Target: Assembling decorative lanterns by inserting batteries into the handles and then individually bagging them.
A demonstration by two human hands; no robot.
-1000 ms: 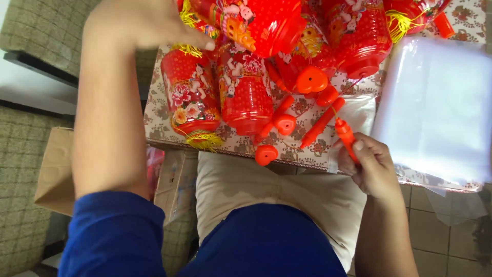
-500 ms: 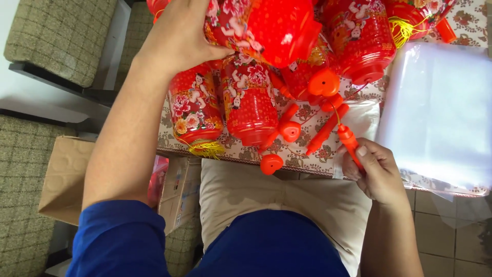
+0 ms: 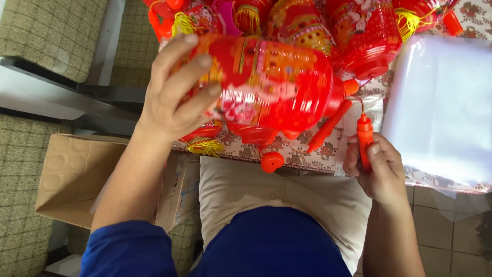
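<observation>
Lifted nearer since before: red barrel-shaped plastic lantern [image 3: 266, 82], gripped by left hand [image 3: 177, 92]; right hand [image 3: 376, 169] clenched around orange plastic stick handle [image 3: 365, 141].

open brown cardboard box [image 3: 77, 177] on floor, lower left; clear plastic bags [image 3: 441, 107] stacked right on table.

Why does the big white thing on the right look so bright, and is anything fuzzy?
Head view: the clear plastic sheets catch daylight and wash out to flat white; the red lantern in the left hand is slightly smeared; the right hand with its orange handle looks sharper.
</observation>
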